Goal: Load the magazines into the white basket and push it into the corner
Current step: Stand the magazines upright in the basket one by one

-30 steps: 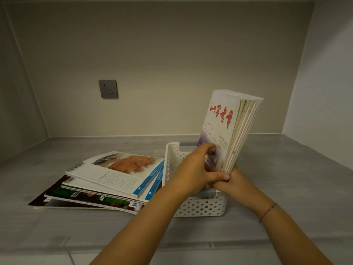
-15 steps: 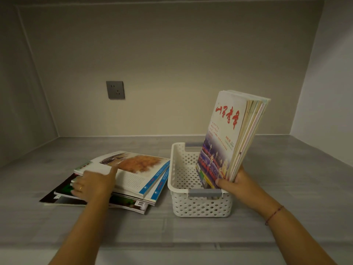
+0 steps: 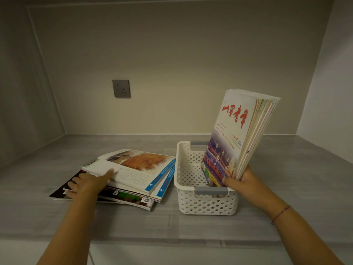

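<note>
A white perforated basket (image 3: 191,163) with grey handles stands on the grey shelf. Several magazines (image 3: 235,134) stand upright in its right side, the front one with red lettering, leaning right. My right hand (image 3: 246,180) grips their lower edge at the basket's near right corner. To the left of the basket lies a flat stack of magazines (image 3: 141,169), the top one showing an orange picture. My left hand (image 3: 89,183) rests on the stack's left edge, thumb on the top cover and fingers down over the side of the stack.
The shelf (image 3: 286,169) is an alcove closed by a back wall and side walls. A grey power socket (image 3: 121,88) sits on the back wall. The right back corner lies behind the basket. The shelf's front edge runs below my forearms.
My left hand left the upright magazines, crossed to the flat stack and now grips its left edge. My right hand keeps the upright magazines in the basket.
</note>
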`<state>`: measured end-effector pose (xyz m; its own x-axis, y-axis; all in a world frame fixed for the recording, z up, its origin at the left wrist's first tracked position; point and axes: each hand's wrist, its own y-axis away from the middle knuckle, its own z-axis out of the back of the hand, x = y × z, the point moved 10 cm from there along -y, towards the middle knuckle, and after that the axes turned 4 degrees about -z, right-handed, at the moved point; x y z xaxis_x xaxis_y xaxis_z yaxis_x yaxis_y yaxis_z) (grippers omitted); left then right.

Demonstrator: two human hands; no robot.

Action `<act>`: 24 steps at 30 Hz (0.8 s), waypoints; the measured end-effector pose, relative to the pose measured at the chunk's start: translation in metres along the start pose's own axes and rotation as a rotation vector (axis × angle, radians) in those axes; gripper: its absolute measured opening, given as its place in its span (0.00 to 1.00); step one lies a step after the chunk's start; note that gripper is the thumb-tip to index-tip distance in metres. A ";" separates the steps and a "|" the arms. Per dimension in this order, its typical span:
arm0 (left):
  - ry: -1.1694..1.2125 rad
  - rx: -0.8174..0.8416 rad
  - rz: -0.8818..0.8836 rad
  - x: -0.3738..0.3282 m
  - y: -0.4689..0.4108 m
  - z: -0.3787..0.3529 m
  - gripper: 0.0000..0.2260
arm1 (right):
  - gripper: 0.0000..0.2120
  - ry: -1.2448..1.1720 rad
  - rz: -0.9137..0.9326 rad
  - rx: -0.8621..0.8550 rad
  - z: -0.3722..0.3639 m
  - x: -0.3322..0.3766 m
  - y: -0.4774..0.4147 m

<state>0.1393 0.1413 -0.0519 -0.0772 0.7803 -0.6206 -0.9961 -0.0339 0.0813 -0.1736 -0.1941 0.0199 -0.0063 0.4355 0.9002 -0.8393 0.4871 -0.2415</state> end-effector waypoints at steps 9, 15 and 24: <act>-0.073 -0.028 0.007 -0.003 -0.003 -0.006 0.58 | 0.36 -0.005 0.000 -0.006 0.000 0.004 0.001; -0.085 0.059 -0.117 0.002 -0.026 -0.006 0.49 | 0.36 -0.008 0.005 -0.002 -0.001 0.005 0.002; 0.130 -0.035 -0.063 0.012 -0.018 -0.002 0.39 | 0.34 -0.010 0.007 -0.006 0.000 0.005 0.000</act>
<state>0.1557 0.1504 -0.0623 -0.0175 0.6943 -0.7195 -0.9998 -0.0112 0.0135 -0.1738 -0.1918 0.0239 -0.0182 0.4312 0.9021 -0.8359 0.4885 -0.2503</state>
